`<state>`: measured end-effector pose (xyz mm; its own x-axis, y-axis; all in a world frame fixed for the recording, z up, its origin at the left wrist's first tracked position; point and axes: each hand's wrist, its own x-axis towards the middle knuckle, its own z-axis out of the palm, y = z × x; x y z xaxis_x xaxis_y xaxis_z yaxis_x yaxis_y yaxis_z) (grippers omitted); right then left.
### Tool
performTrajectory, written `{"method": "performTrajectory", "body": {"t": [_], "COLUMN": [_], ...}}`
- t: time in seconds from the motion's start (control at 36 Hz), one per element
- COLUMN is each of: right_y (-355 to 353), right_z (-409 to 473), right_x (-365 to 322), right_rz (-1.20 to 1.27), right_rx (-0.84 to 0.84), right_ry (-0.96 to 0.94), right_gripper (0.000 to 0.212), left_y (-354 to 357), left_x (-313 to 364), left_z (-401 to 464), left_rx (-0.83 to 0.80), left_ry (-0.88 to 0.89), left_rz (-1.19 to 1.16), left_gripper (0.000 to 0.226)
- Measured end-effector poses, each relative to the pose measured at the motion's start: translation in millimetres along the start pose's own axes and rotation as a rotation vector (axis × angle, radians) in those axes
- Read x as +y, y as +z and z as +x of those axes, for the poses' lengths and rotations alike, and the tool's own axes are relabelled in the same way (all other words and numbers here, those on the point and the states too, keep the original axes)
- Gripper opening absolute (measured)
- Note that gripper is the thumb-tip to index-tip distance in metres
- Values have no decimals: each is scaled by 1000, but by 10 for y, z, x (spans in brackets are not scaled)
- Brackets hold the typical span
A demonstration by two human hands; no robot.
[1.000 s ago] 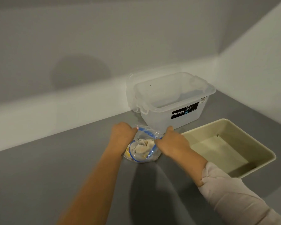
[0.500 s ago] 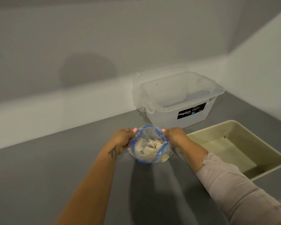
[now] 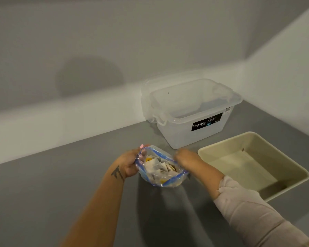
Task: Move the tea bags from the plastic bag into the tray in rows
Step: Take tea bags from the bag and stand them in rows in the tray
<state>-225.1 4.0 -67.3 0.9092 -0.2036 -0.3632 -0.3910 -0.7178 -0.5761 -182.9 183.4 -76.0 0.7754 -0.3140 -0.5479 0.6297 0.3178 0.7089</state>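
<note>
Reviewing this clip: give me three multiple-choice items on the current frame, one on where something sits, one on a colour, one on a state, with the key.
1. Where is the tray relative to the plastic bag?
A. To its right
B. To its left
C. Under it

2. What colour is the bag's zip rim?
A. Red
B. Blue
C. Green

3. What is the state of the tray?
A. Full of tea bags
B. Holds one row
C. Holds no tea bags

Key:
1 A, the tray lies right of the bag on the grey counter.
2 B, a blue band edges the bag's mouth.
3 C, its floor is bare; the tea bags are all in the bag, held open by the left hand.
</note>
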Motion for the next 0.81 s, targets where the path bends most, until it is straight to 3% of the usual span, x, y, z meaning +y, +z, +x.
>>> {"method": "performTrajectory", "body": {"t": [0.08, 0.14, 0.22, 0.28, 0.42, 0.58, 0.67, 0.75, 0.81], "right_y": [26, 36, 68, 80, 60, 65, 85, 96, 92], "right_z": [-34, -88, -107, -87, -17, 20, -10, -13, -17], "right_x": [-59, -110, -158, -163, -60, 55, 34, 4, 1], "right_rz": [6, 16, -233, -264, 45, 327, 571, 682, 743], "right_rx": [165, 185, 196, 192, 223, 206, 108, 29, -34], "right_ry": [-279, -441, -529, -448, -242, 10, 130, 206, 246], "right_gripper": [30, 34, 38, 25, 11, 12, 19, 4, 11], "left_y": [24, 14, 32, 79, 201, 85, 150, 260, 299], "left_x": [35, 56, 53, 44, 39, 33, 36, 37, 43], "left_z": [5, 47, 86, 86, 55, 106, 56, 21, 10], "left_rx": [-3, 18, 60, 91, 147, 290, 255, 200, 209], "left_ry": [4, -21, -63, -58, 15, 62, 74, 94, 102], "left_rz": [87, 137, 232, 269, 167, 540, 632, 743, 852], "left_gripper": [24, 21, 24, 25, 31, 37, 38, 37, 39]}}
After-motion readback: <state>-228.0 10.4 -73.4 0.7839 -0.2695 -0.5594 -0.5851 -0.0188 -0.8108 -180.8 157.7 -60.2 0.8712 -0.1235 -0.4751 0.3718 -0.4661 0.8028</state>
